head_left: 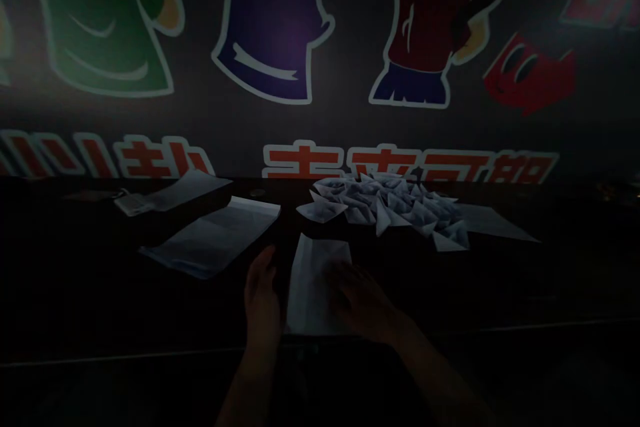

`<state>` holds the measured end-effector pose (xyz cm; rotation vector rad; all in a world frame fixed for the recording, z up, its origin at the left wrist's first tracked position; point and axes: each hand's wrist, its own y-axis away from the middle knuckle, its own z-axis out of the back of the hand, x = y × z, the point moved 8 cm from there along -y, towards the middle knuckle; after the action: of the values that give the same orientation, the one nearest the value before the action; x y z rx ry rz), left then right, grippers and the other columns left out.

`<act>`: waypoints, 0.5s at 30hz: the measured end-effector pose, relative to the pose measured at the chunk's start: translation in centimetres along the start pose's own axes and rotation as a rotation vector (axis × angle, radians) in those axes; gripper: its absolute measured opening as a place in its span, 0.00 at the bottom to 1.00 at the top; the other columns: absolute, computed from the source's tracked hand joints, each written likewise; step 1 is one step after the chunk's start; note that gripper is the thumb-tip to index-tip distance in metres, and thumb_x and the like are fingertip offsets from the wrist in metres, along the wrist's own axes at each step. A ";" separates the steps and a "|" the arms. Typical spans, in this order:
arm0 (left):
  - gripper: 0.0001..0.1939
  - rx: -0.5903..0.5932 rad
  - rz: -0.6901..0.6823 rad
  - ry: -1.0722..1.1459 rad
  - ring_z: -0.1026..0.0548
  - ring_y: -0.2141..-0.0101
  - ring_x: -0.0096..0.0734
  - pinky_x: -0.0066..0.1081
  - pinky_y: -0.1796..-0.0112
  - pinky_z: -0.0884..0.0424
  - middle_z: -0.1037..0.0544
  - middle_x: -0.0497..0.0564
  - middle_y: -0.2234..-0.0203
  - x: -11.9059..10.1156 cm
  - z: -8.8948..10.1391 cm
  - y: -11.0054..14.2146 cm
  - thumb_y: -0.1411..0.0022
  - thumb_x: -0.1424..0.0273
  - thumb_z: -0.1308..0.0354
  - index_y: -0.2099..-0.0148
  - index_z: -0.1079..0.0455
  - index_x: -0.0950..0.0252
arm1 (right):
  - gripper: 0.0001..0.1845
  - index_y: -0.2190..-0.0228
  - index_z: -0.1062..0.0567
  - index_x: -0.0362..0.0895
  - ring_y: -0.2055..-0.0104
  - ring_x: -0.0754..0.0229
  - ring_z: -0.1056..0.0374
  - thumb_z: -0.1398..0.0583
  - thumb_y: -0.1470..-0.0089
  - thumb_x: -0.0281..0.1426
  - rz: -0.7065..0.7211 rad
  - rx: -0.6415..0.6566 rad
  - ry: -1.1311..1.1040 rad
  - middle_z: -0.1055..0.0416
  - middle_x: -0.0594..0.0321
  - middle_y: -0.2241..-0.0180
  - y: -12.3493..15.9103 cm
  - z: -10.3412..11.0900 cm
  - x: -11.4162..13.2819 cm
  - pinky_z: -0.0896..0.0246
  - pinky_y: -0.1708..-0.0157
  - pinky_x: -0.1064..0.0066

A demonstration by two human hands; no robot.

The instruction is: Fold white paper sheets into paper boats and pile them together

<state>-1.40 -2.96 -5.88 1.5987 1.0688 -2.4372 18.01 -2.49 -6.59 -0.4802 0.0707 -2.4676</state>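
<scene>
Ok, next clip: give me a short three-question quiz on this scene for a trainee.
1. Which hand lies on the white paper sheet: the left hand or the right hand?
2. True or false: the heap of folded paper shapes lies farther from the person than that sheet.
3. Which three shirt colours show on the wall mural?

Key: 1. Right hand. 2. True. 3. Green, purple, red.

left hand [262, 297] beside paper sheet [316, 287] | right hand [359, 298] on it

Dim dark wall [320, 121], cartoon figures [270, 33], red lettering [300, 163].
</scene>
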 end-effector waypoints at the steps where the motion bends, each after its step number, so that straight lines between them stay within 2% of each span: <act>1: 0.20 0.051 -0.024 0.001 0.30 0.46 0.42 0.43 0.49 0.30 0.27 0.56 0.46 -0.7 0.1 -0.2 0.34 0.66 0.57 0.44 0.33 0.63 | 0.28 0.39 0.40 0.51 0.32 0.49 0.57 0.48 0.40 0.39 0.012 0.025 0.001 0.50 0.61 0.34 0.0 0.1 0.1 0.64 0.36 0.50; 3: 0.16 0.294 -0.188 -0.090 0.28 0.48 0.42 0.44 0.48 0.31 0.23 0.55 0.51 -2.9 -1.3 0.1 0.36 0.67 0.51 0.50 0.27 0.61 | 0.27 0.41 0.37 0.54 0.32 0.48 0.59 0.46 0.42 0.38 0.059 0.077 -0.009 0.48 0.63 0.35 0.0 0.7 0.3 0.65 0.37 0.48; 5: 0.15 0.513 -0.379 -0.259 0.31 0.45 0.44 0.48 0.45 0.36 0.25 0.53 0.48 -4.5 -3.1 1.3 0.39 0.70 0.48 0.52 0.25 0.58 | 0.24 0.46 0.31 0.57 0.32 0.49 0.57 0.43 0.45 0.33 0.108 0.112 -0.015 0.42 0.66 0.37 0.0 1.4 0.3 0.62 0.38 0.49; 7: 0.16 0.639 -0.482 -0.414 0.33 0.44 0.44 0.49 0.43 0.38 0.26 0.51 0.46 -5.0 -4.2 2.6 0.39 0.72 0.48 0.51 0.26 0.57 | 0.20 0.54 0.24 0.57 0.35 0.49 0.49 0.43 0.46 0.27 0.097 0.119 0.006 0.32 0.66 0.44 0.2 2.3 -0.2 0.58 0.40 0.50; 9: 0.16 0.682 -0.503 -0.515 0.30 0.45 0.43 0.47 0.45 0.35 0.25 0.52 0.47 -5.3 -4.7 3.8 0.38 0.72 0.48 0.50 0.27 0.59 | 0.17 0.61 0.21 0.53 0.40 0.48 0.42 0.45 0.47 0.24 0.009 0.092 0.063 0.26 0.63 0.50 0.6 3.0 -1.2 0.55 0.42 0.50; 10: 0.16 0.674 -0.506 -0.553 0.29 0.47 0.44 0.46 0.47 0.33 0.24 0.53 0.48 -5.6 -4.8 4.4 0.38 0.71 0.49 0.50 0.27 0.59 | 0.17 0.61 0.21 0.52 0.41 0.48 0.40 0.46 0.46 0.24 -0.040 0.073 0.095 0.25 0.61 0.51 0.8 3.2 -1.6 0.54 0.43 0.49; 13: 0.14 0.645 -0.516 -0.673 0.24 0.55 0.48 0.48 0.55 0.28 0.21 0.55 0.55 -6.9 -4.9 6.0 0.39 0.73 0.49 0.55 0.25 0.61 | 0.20 0.50 0.26 0.45 0.40 0.45 0.41 0.46 0.43 0.31 -0.144 0.026 0.156 0.32 0.51 0.44 1.6 3.1 -2.1 0.54 0.42 0.48; 15: 0.12 0.678 -0.483 -0.686 0.22 0.63 0.46 0.47 0.61 0.26 0.19 0.55 0.65 -7.1 -5.2 6.4 0.38 0.73 0.50 0.62 0.24 0.62 | 0.31 0.42 0.35 0.38 0.36 0.42 0.47 0.45 0.43 0.40 -0.178 0.025 0.154 0.42 0.45 0.38 2.1 2.3 -2.1 0.58 0.39 0.48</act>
<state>8.46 -7.24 -4.61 0.4123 0.5663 -3.5128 21.59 -2.80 -5.43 -0.2955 0.0617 -2.6741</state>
